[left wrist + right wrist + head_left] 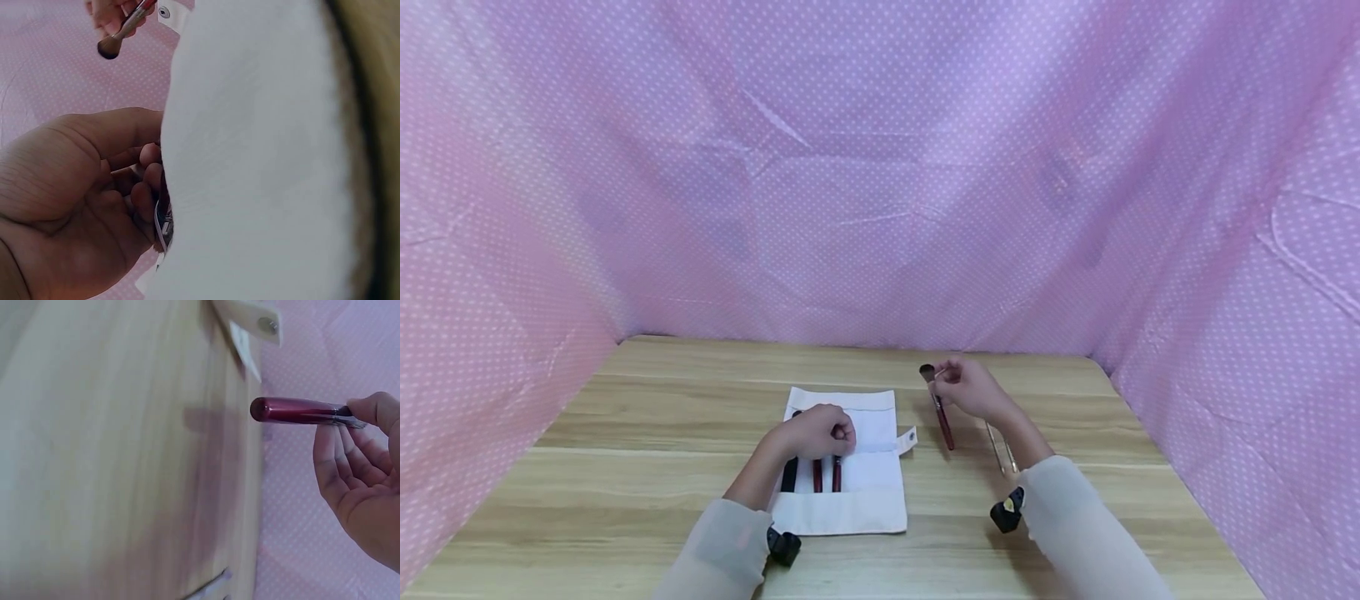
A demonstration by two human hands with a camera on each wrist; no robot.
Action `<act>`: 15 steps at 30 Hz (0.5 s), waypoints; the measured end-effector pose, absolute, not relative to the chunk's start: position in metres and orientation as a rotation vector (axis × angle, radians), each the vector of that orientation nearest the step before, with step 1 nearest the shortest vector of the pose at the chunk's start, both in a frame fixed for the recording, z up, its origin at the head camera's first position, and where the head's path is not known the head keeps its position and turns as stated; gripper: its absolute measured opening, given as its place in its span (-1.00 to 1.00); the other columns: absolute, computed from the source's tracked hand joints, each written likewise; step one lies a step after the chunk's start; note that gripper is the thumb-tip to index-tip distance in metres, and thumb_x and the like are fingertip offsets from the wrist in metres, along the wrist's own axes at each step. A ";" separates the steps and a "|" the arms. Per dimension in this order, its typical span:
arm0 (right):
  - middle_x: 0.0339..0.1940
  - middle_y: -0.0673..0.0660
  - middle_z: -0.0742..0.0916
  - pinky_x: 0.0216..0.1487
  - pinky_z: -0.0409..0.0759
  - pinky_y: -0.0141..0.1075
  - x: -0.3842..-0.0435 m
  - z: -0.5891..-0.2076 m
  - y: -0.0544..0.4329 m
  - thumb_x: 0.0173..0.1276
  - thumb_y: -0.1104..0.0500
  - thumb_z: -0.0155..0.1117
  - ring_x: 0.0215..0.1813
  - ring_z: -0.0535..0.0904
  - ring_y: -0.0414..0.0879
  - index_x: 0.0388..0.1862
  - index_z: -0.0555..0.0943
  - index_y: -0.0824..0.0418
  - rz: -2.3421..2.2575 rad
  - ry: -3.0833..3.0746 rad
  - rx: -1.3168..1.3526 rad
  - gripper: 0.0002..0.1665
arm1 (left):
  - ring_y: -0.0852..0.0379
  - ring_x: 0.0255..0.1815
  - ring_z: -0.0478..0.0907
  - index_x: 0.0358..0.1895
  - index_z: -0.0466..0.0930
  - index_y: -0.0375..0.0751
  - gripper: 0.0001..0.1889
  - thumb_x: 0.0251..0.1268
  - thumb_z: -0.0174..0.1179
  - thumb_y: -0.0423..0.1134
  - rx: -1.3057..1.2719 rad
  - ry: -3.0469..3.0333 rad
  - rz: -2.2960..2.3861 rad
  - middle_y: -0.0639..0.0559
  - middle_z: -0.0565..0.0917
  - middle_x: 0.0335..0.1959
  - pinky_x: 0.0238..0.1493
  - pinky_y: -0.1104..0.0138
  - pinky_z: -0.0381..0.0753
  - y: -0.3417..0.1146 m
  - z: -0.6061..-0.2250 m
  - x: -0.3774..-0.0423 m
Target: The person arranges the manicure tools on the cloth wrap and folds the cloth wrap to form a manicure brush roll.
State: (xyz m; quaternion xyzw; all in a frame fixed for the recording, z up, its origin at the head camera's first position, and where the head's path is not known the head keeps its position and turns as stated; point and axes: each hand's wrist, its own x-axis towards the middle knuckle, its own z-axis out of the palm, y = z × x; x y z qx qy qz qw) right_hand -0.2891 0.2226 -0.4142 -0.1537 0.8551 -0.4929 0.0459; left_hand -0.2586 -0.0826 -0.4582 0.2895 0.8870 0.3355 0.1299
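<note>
A white fabric brush roll (872, 508) lies spread on the table with several makeup brushes in it; two have dark red handles (817, 477). Over its middle, my left hand (820, 431) curls its fingers and pinches the cloth band running across the roll. Its thumb tip is hidden behind white cloth in the left wrist view. To the right of the roll, my right hand (966, 387) pinches another makeup brush (945, 425) near its metal collar, dark bristles up and red handle slanting down. The handle's rounded end (259, 409) faces the right wrist camera.
Slim metallic sticks (1000, 450) lie on the wooden table (625, 467) under the right forearm. A small tab with a snap (907, 440) sticks out from the roll's right edge. Pink dotted cloth (880, 208) encloses the back and sides.
</note>
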 end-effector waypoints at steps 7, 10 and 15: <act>-0.15 0.24 0.72 -0.11 0.72 -0.17 -0.296 -0.403 0.197 0.42 0.30 0.33 -0.15 0.67 -0.03 0.10 0.56 0.43 -1.600 2.629 -0.499 -0.66 | 0.18 -0.45 0.43 -0.39 0.62 -0.10 -0.82 0.38 0.25 -0.43 0.848 2.572 0.967 0.13 0.49 -0.48 -0.36 0.30 0.44 -0.082 -0.458 -0.258; -0.12 0.22 0.72 -0.10 0.71 -0.21 -0.298 -0.399 0.186 0.43 0.28 0.35 -0.13 0.67 -0.03 0.13 0.57 0.40 -1.617 2.650 -0.509 -0.64 | 0.18 -0.42 0.43 -0.39 0.62 -0.10 -0.82 0.38 0.24 -0.43 0.862 2.579 0.962 0.11 0.48 -0.45 -0.34 0.29 0.44 -0.083 -0.459 -0.258; -0.13 0.22 0.73 -0.13 0.70 -0.27 -0.305 -0.398 0.167 0.43 0.31 0.35 -0.16 0.69 -0.04 0.16 0.57 0.42 -1.687 2.634 -0.561 -0.62 | 0.18 -0.39 0.43 -0.39 0.62 -0.10 -0.83 0.38 0.24 -0.43 0.884 2.595 0.942 0.10 0.48 -0.41 -0.31 0.30 0.43 -0.083 -0.457 -0.259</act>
